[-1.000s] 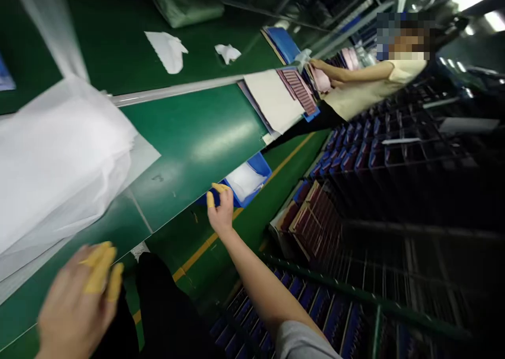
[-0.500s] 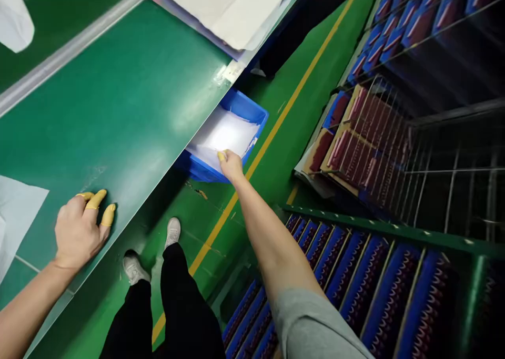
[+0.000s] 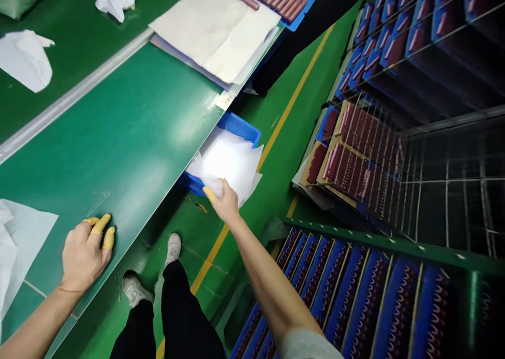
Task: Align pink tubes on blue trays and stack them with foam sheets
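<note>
A: Starting from the left, where did we stand?

B: A white sheet (image 3: 33, 227) lay on the surface (image 3: 130, 154), left of our left hand (image 3: 89, 254) and partly out of view.

A: And that hand?

B: We had it back-up on the surface, near the edge, fingers loosely curled; we saw nothing in its grasp.

A: Our right hand (image 3: 221, 195)?

B: Out past the surface's edge, thumb and fingers pinched nearly closed on the near edge of the white sheets (image 3: 232, 162). Those spread just ahead of it, over the blue bin (image 3: 241, 126), some corners jutting beyond the rim.

A: So how much was done?

B: We judged the grip made and the sheets partly drawn up. We couldn't tell how many we held, or whether others lay beneath. Lifting them clear was the part not yet done.

A: Anything farther right?

B: Well ahead of our right hand, a blue tray (image 3: 302, 17) of pinkish rods sat untouched by us. To that hand's right stood a rack (image 3: 374, 241) of filled trays, touched by neither hand.
</note>
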